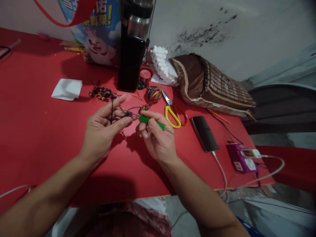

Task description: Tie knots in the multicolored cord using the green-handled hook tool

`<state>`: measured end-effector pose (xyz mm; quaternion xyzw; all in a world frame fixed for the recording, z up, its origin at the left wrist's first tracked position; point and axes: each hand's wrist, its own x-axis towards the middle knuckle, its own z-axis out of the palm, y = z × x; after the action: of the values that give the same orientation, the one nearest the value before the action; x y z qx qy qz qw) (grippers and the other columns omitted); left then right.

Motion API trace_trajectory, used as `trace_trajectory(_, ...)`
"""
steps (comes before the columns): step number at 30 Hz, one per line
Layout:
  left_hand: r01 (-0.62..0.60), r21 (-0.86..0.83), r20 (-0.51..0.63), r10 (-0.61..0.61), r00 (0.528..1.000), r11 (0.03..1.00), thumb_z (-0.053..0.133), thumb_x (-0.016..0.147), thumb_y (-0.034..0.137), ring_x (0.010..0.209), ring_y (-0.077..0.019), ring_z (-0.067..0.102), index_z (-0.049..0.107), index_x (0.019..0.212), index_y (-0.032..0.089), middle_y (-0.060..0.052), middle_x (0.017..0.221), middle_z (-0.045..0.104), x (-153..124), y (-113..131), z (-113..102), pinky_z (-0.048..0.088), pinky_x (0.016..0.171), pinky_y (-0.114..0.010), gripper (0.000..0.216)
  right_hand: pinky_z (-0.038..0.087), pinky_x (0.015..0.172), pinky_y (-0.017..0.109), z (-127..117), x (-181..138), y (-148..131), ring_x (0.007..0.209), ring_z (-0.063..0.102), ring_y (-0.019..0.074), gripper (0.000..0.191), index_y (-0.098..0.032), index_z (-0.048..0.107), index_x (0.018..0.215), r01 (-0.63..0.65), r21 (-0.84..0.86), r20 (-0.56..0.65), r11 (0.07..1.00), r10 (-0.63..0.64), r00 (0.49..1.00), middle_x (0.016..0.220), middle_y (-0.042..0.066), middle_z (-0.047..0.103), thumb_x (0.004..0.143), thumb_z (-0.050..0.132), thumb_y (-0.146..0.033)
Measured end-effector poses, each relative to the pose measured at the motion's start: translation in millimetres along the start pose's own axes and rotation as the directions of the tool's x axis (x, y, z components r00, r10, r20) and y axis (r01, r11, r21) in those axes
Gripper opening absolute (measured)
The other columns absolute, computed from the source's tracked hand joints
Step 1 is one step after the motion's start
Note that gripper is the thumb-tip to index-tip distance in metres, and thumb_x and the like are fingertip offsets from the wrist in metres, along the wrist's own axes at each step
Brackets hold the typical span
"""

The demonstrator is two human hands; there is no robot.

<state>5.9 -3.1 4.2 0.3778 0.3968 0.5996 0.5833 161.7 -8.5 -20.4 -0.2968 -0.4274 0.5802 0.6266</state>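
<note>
Between the thumb and fingers of my left hand (106, 126) is a small piece of multicoloured crochet work (128, 114), with a dark strand running over the hand. My right hand (158, 135) is closed round a crochet hook with a green handle (150, 122); its thin metal rear end points right, and its front tip is hard to make out at the work. Yarn joins the two hands. Just beyond them lie a ball of multicoloured yarn (153, 93) and a clump of dark and orange crocheted pieces (102, 93). Scissors (172, 113) with yellow and red handles rest right of the ball.
A black phone (131, 64) leans against a metal flask (138, 26) by a blue printed bag (98, 42). Folded white paper (67, 89) lies left. On the right are a charging phone (204, 133), a purple box (242, 158), cables and a brown cushion (214, 82).
</note>
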Motion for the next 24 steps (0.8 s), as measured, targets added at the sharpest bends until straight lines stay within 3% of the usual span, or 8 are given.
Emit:
trace_trajectory(5, 0.022, 0.007, -0.019, -0.022, 1.0, 1.0, 0.091, 0.078, 0.01, 0.075, -0.0093, 0.064, 0.085, 0.12, 0.032, 0.006, 0.078, 0.065, -0.2, -0.7, -0.4, 0.059, 0.079, -0.022, 0.048, 0.052, 0.06, 0.028, -1.1, -0.4, 1.7, 0.057, 0.05, 0.0096, 0.024, -0.027, 0.079, 0.115, -0.002, -0.031, 0.002, 1.0, 0.002, 1.0, 0.075, -0.003, 0.069, 0.096, 0.078, -0.042)
trace_trajectory(12, 0.034, 0.021, -0.006, -0.034, 0.999, 0.999, 0.094, 0.079, 0.016, 0.08, -0.01, 0.069, 0.082, 0.128, 0.035, 0.005, 0.082, 0.071, -1.8, 0.0, -2.8, 0.059, 0.076, -0.02, 0.054, 0.054, 0.063, 0.029, -10.4, -6.8, 9.2, 0.067, 0.059, 0.0125, 0.033, -0.028, 0.075, 0.134, 0.086, -0.23, 0.052, 0.969, -0.076, 0.996, 0.086, 0.002, 0.073, 0.104, 0.066, -0.039)
trace_trajectory(15, 0.026, 0.057, 0.02, -0.028, 0.999, 0.998, 0.093, 0.081, 0.017, 0.075, -0.0104, 0.065, 0.081, 0.131, 0.036, 0.003, 0.084, 0.072, -3.0, -0.5, -4.3, 0.058, 0.073, -0.022, 0.054, 0.057, 0.065, 0.033, -12.4, -9.0, 6.7, 0.074, 0.063, 0.0167, 0.036, -0.027, 0.074, 0.136, 0.128, -0.355, 0.09, 0.926, -0.102, 0.991, 0.091, 0.005, 0.074, 0.106, 0.061, -0.041)
trace_trajectory(20, 0.001, 0.071, 0.063, -0.005, 0.998, 0.998, 0.091, 0.083, 0.016, 0.075, -0.0106, 0.062, 0.08, 0.134, 0.037, 0.003, 0.085, 0.071, -5.4, 0.1, -5.4, 0.057, 0.074, -0.022, 0.056, 0.06, 0.079, 0.039, -9.2, -10.2, -4.2, 0.083, 0.068, 0.0184, 0.032, -0.027, 0.075, 0.134, 0.31, -0.496, 0.217, 0.811, -0.23, 0.949, 0.101, 0.006, 0.075, 0.106, 0.062, -0.035)
trace_trajectory(24, -0.013, 0.093, 0.071, 0.006, 0.997, 0.996, 0.091, 0.082, 0.015, 0.078, -0.0123, 0.062, 0.082, 0.131, 0.035, 0.002, 0.085, 0.071, -6.6, 0.5, -4.4, 0.058, 0.075, -0.024, 0.054, 0.059, 0.079, 0.037, -5.1, -10.2, -8.2, 0.083, 0.068, 0.0174, 0.025, -0.027, 0.077, 0.126, 0.343, -0.552, 0.201, 0.76, -0.278, 0.939, 0.101, 0.005, 0.075, 0.105, 0.064, -0.03)
